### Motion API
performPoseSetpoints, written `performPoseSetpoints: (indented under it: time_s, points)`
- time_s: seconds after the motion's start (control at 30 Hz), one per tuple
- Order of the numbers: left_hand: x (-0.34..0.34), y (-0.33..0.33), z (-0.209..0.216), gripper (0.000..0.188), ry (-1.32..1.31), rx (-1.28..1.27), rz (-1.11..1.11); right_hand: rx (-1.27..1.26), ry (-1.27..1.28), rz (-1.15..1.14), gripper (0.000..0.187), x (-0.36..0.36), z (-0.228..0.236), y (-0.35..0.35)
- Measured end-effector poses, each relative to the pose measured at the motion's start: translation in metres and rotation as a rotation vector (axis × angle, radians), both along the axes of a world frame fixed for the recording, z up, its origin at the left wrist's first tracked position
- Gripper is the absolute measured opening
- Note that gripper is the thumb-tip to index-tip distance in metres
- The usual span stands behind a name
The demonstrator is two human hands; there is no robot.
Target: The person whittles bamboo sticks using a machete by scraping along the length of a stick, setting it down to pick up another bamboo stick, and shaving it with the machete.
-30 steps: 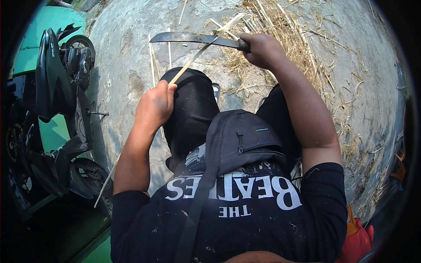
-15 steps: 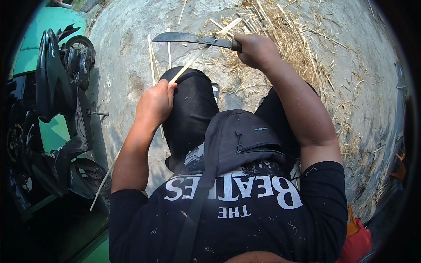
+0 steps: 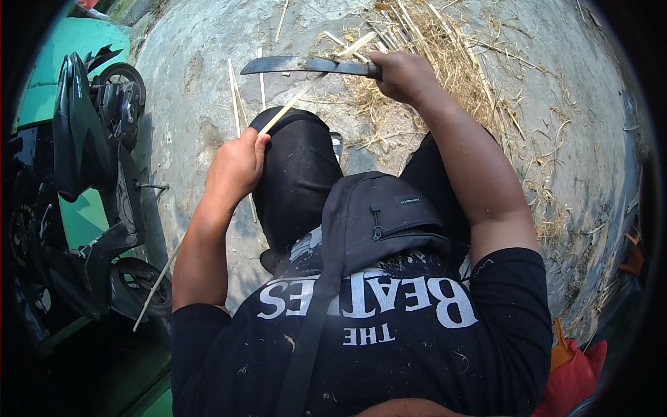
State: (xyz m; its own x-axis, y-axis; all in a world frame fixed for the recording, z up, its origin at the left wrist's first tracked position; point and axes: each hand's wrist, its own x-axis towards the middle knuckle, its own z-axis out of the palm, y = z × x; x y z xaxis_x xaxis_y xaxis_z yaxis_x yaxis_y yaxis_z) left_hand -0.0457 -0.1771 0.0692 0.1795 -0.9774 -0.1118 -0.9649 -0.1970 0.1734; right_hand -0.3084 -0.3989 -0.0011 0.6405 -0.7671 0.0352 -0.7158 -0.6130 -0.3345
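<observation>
My left hand (image 3: pixel 236 161) is closed around a long, thin, pale strip (image 3: pixel 290 105), which looks like split bamboo or wood. It slants up and right above my left knee to the blade; its other end comes out past my left forearm at lower left. My right hand (image 3: pixel 405 78) grips the dark handle of a machete (image 3: pixel 295 64). The blade lies nearly level, its tip to the left, and crosses the strip near the strip's upper end. Whether the edge bites into the strip cannot be made out.
Shavings (image 3: pixel 445 76) and pale strips are heaped on the concrete ground (image 3: pixel 187 83) at far right. More loose strips (image 3: pixel 234 94) lie beyond my left knee. A dark motorcycle (image 3: pixel 104 167) stands at left. A dark bag (image 3: pixel 385 208) rests at my lap; a red item (image 3: pixel 573 375) is at lower right.
My left hand has drawn slightly left and back with the strip, so a little more of it shows between hand and blade. The machete has come slightly nearer to me.
</observation>
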Motion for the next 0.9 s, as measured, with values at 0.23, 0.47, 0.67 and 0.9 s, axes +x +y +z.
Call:
performPoseSetpoints:
  time_s: [0.23,0.47,0.67,0.9]
  points:
    - [-0.004,0.004,-0.002,0.037,-0.040,0.018,0.064,0.050,0.078,-0.017,0.017,0.013,0.015,0.021]
    - [0.005,-0.001,0.005,0.038,0.019,0.038,0.018,-0.111,0.004,-0.025,0.011,0.008,-0.003,-0.002]
    - [0.014,0.001,0.002,0.041,0.253,0.104,0.037,-0.436,-0.245,0.015,0.007,0.008,-0.019,-0.001]
    - [0.033,0.000,-0.004,0.043,0.487,0.159,0.038,-0.537,-0.267,0.026,0.006,0.011,-0.022,-0.002]
